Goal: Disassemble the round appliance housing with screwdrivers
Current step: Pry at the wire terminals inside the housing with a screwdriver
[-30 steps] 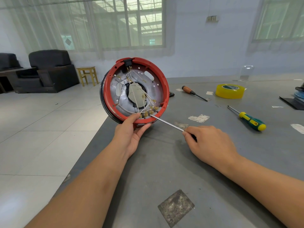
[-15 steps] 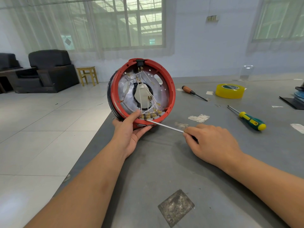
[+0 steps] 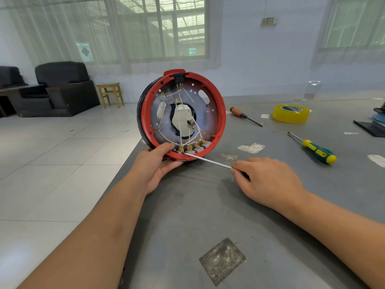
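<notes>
The round red appliance housing (image 3: 221,113) stands on edge at the grey table's left edge, its open inside facing me with white wires and brass terminals. My left hand (image 3: 155,163) grips its lower rim, thumb inside. My right hand (image 3: 268,180) holds a screwdriver (image 3: 208,160) whose metal shaft reaches to the brass terminals at the housing's bottom; its handle is hidden in my fingers.
On the grey table (image 3: 208,205) lie a wooden-handled screwdriver (image 3: 243,116), a green-and-yellow screwdriver (image 3: 314,149), a yellow tape roll (image 3: 290,113) and dark items at the right edge. The table's left edge drops to a tiled floor; armchairs and a stool stand far left.
The housing has turned clockwise in my left hand and shifted right, its black socket now at the top. The screwdriver tip stays at the bottom terminals.
</notes>
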